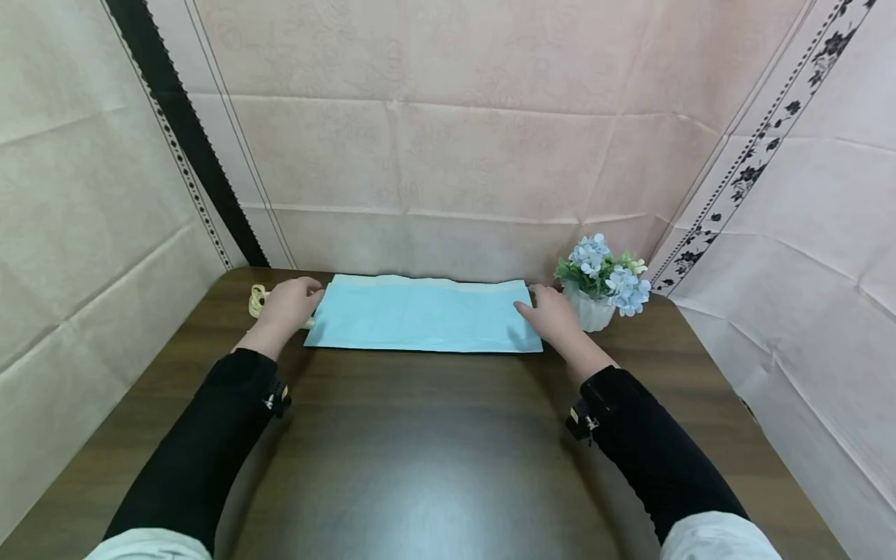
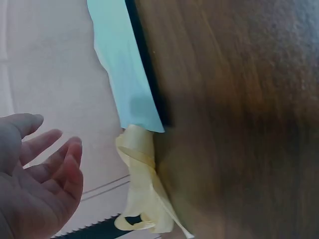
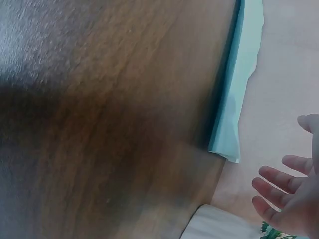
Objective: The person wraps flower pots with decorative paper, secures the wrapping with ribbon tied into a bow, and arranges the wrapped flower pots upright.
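A light blue, flat folded sheet [image 1: 423,315] lies lengthwise near the table's back edge, its far edge wavy. My left hand [image 1: 287,305] is beside its left end; the left wrist view shows the relaxed fingers [image 2: 46,149] apart from the sheet and gripping nothing. A bundle of cream ribbon [image 2: 142,174] sits by that same end, partly hidden behind the hand in the head view. At the right end is my right hand [image 1: 556,317], its fingers [image 3: 276,179] spread and loosely bent in the right wrist view, with nothing in them.
A white pot [image 1: 591,311] with blue artificial flowers [image 1: 607,272] stands just behind and right of my right hand. The brown wooden table [image 1: 420,443] stretches toward me. Pale patterned cloth [image 1: 420,155] hangs behind the table and along both sides.
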`<action>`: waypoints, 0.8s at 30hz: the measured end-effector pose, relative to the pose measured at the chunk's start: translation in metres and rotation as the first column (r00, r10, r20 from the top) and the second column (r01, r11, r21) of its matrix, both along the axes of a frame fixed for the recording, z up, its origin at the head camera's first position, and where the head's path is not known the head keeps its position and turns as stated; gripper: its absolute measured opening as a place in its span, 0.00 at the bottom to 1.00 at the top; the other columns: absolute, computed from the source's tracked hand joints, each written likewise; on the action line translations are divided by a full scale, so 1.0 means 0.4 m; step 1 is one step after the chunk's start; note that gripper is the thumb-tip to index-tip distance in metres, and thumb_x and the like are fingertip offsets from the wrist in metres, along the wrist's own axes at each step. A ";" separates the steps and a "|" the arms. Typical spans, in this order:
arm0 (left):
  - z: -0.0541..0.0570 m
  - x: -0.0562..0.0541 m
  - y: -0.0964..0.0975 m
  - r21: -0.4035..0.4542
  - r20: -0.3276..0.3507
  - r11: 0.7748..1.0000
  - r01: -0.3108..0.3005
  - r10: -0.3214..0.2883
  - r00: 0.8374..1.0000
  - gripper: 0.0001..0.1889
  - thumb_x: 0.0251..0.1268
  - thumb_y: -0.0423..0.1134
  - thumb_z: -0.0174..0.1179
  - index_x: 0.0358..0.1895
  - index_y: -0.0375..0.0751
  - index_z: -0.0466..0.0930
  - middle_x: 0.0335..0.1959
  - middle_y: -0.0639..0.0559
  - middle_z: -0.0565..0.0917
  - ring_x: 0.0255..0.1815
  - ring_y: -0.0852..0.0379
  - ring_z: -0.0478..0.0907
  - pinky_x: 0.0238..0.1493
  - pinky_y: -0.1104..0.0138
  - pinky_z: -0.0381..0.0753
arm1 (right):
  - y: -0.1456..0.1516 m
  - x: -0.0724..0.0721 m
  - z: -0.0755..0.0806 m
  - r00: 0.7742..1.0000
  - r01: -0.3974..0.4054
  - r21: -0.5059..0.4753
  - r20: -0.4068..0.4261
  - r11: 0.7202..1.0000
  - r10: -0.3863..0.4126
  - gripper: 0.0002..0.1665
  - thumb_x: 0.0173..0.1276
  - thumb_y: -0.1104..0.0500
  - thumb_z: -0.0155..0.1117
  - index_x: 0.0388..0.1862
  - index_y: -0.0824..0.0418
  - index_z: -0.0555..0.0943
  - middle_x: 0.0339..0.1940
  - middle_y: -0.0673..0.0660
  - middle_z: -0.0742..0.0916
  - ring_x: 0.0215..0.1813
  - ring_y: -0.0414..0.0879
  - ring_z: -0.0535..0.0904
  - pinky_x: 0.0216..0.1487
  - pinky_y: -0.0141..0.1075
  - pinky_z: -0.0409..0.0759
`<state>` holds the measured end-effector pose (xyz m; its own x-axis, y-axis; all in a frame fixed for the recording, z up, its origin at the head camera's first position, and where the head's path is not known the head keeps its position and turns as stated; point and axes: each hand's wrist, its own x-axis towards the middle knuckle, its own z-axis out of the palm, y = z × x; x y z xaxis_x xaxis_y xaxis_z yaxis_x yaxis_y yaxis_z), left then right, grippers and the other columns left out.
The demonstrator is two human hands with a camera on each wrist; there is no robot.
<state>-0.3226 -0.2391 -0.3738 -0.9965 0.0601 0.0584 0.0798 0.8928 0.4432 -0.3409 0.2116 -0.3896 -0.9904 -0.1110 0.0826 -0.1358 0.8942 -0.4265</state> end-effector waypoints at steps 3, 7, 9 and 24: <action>-0.012 -0.010 -0.008 0.032 0.045 0.999 -0.005 0.004 0.999 0.21 0.78 0.40 0.43 0.62 0.27 0.72 0.58 0.30 0.76 0.58 0.36 0.73 0.57 0.46 0.71 | 0.007 -0.001 -0.006 0.999 0.021 -0.007 0.048 1.000 -0.020 0.37 0.75 0.44 0.53 0.71 0.68 0.65 0.67 0.67 0.72 0.65 0.61 0.69 0.61 0.54 0.69; -0.027 -0.019 -0.018 0.048 0.088 0.999 -0.001 -0.003 0.996 0.21 0.78 0.40 0.43 0.59 0.26 0.75 0.57 0.31 0.76 0.57 0.37 0.73 0.57 0.46 0.70 | 0.012 -0.008 -0.015 0.996 0.035 -0.015 0.086 0.999 -0.034 0.37 0.75 0.45 0.54 0.71 0.69 0.64 0.67 0.68 0.72 0.65 0.62 0.69 0.61 0.54 0.70; -0.034 -0.024 -0.024 0.046 0.104 0.999 0.005 -0.010 0.995 0.21 0.77 0.40 0.44 0.57 0.25 0.76 0.55 0.31 0.78 0.54 0.38 0.75 0.55 0.47 0.72 | 0.014 -0.014 -0.019 0.995 0.035 -0.016 0.096 0.999 -0.033 0.36 0.74 0.46 0.55 0.70 0.69 0.65 0.66 0.68 0.73 0.64 0.62 0.70 0.60 0.54 0.70; -0.087 -0.072 -0.067 -0.030 0.194 0.999 0.029 -0.023 0.981 0.23 0.73 0.40 0.48 0.14 0.48 0.61 0.13 0.57 0.61 0.16 0.57 0.62 0.26 0.64 0.63 | 0.044 -0.039 -0.054 0.975 0.092 -0.031 0.207 0.995 -0.084 0.35 0.71 0.51 0.61 0.68 0.70 0.67 0.64 0.69 0.75 0.62 0.60 0.72 0.60 0.52 0.71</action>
